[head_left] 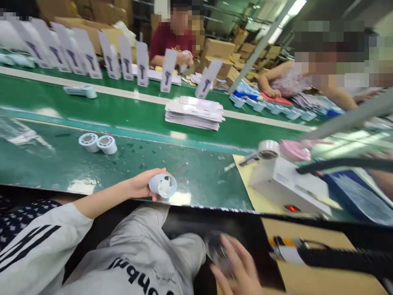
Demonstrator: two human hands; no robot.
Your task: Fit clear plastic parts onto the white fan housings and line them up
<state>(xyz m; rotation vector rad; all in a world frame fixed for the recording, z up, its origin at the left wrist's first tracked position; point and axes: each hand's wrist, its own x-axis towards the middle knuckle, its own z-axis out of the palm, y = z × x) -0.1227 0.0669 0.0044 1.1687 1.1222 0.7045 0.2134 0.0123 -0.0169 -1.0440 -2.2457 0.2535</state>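
Observation:
My left hand (139, 184) is closed around a pale plastic cylinder housing (163, 185) at the bench's front edge. Its open end faces right and up, and white blade-like parts show inside. A thin red wire (181, 167) sticks out behind it. Low in the view, over the dark gap by my lap, my right hand (238, 266) is blurred, its fingers around a clear round plastic piece (218, 250). Farther left on the bench, two similar pale round housings (107, 144) stand side by side with patterned tops up.
A white box device with a red-lit switch (293, 208) stands at right, near a tape roll (268, 148) and blue tray (359, 192). Behind runs a green conveyor (129, 106) with stacked white cartons (195, 114) and upright printed boxes (168, 71). Two people work across it.

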